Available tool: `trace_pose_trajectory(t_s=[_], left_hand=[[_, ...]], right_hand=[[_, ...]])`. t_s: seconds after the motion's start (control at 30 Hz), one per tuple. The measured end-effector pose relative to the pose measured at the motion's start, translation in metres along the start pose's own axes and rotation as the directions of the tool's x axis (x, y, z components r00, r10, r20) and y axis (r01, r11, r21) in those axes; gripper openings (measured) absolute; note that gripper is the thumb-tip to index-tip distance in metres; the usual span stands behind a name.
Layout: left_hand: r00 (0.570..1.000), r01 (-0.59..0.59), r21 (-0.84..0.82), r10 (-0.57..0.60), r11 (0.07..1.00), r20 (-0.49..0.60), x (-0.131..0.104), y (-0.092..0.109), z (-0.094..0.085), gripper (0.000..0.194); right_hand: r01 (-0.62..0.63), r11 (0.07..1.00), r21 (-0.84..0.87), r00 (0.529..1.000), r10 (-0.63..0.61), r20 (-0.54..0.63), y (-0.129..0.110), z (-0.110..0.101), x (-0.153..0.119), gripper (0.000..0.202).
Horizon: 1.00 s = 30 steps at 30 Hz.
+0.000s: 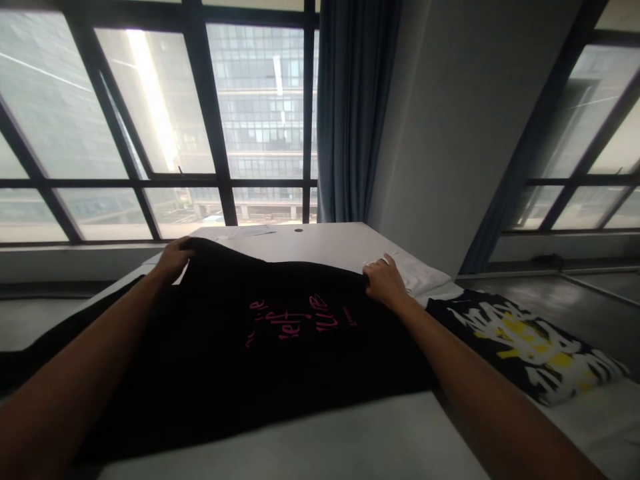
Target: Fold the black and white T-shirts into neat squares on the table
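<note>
black garment (225, 373), spread broad over a white table (330, 245). the far edge is raised and gripped at two points, the left standing higher than the right, with a gentle slope between. the near edge runs slantwise across the tabletop. pink lettering (293, 325), partly legible, marks the upper middle; the surrounding cloth is plain and dark.

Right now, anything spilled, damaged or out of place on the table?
Nothing really stands out. The black cloth with pink lettering is held at its far edge by the left hand and right hand. The white bundle beside the right hand looks rumpled. No spill or damage visible, though dimness could hide small marks.
</note>
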<state>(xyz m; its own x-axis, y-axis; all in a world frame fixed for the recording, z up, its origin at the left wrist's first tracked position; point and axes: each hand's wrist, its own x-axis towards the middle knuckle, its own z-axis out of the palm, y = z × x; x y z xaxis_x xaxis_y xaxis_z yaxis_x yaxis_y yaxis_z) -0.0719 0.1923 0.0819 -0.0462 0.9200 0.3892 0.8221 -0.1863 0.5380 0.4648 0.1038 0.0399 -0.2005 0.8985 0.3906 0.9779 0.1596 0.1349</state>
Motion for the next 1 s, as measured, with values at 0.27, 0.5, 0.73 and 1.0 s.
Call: trace_pose_trajectory(t_s=[0.27, 0.5, 0.73, 1.0], left_hand=[[0.880, -0.070, -0.034, 0.078, 0.997, 0.468, -0.125, -0.036, -0.047, 0.048], [0.928, -0.047, 0.126, -0.003, 0.991, 0.373, -0.155, 0.016, 0.006, 0.074], [0.931, -0.276, -0.134, 0.300, 0.952, 0.210, -0.161, 0.038, -0.020, 0.021], [0.822, -0.344, -0.148, 0.374, 0.927, 0.430, -0.215, 0.046, -0.053, 0.044]], right_hand=[[0.069, 0.996, -0.050, 0.988, -0.062, 0.140, 0.000, -0.012, -0.072, 0.023], [-0.116, 0.993, -0.031, 0.985, 0.119, 0.129, -0.008, -0.027, -0.088, 0.029], [-0.151, 0.984, 0.090, 0.988, 0.146, 0.058, 0.014, -0.011, -0.099, 0.030], [-0.168, 0.946, 0.276, 0.986, 0.158, 0.058, 0.033, -0.003, -0.098, 0.040]])
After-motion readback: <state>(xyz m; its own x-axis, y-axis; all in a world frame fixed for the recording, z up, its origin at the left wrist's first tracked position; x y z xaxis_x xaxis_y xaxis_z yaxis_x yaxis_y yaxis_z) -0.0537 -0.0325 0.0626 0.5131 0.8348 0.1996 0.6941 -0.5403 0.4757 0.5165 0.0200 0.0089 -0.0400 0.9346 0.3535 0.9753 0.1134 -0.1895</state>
